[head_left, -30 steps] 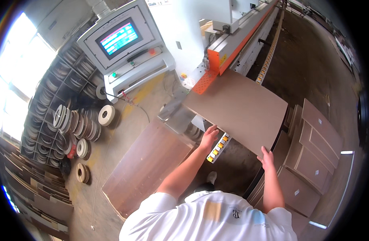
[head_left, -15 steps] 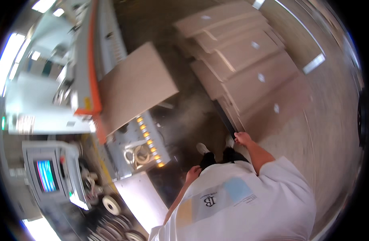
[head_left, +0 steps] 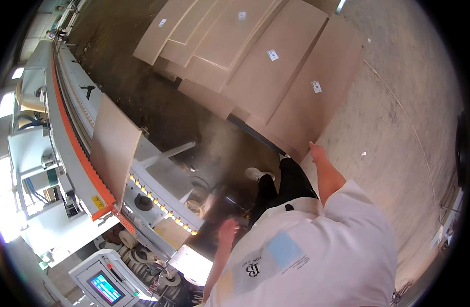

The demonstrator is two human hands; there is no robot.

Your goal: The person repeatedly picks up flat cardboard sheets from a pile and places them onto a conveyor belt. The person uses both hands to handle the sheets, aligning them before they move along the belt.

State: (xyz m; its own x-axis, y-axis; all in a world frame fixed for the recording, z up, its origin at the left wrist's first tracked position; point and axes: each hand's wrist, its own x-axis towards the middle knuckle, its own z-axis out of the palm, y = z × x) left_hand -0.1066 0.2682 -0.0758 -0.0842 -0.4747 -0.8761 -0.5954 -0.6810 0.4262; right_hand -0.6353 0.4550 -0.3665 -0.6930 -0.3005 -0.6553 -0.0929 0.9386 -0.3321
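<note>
My right hand hangs beside the near corner of a brown board, the nearest in a spread of overlapping boards with small white labels. Its fingers are loosely bent and I see nothing in them; whether a fingertip touches the board's edge I cannot make out. Low in front of my body, my left hand hangs empty with its fingers slightly apart. Another brown panel rests at the machine with the orange strip, over the yellow rollers.
A long grey machine runs along the left. Its control screen stands at lower left, near several rolls of edge strip. A black bar lies under the boards. A cord crosses the concrete floor at right.
The view has turned, so the boards now sit further left and higher, with the machine lower left. My right hand has come away from the black bar's end; my left hand hangs further from my body.
</note>
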